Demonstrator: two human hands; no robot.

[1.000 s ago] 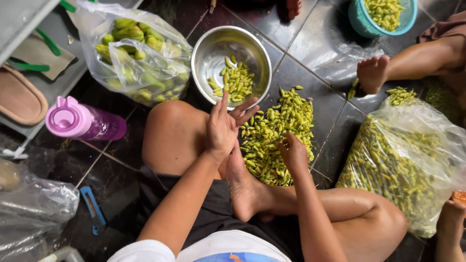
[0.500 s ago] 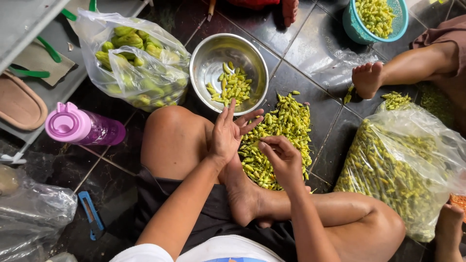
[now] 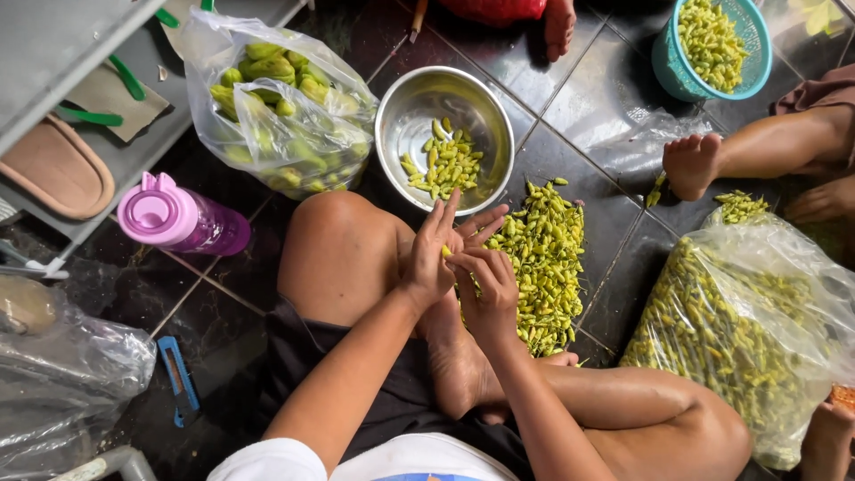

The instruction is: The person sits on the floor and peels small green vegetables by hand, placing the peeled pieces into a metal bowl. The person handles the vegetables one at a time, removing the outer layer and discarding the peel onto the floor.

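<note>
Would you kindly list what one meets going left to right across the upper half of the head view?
Tan slipper → pink bottle → clear bag of green vegetables → steel bowl → pile of small chillies → teal basket.

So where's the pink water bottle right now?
The pink water bottle lies on its side on the dark tile floor, on the left of the head view, beside the person's left knee and just below the clear bag of green vegetables.

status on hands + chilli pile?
Left hand and right hand together, fingers pinching one small chilli. Chilli pile on floor beside them; steel bowl just beyond. Nothing blocking.
</note>
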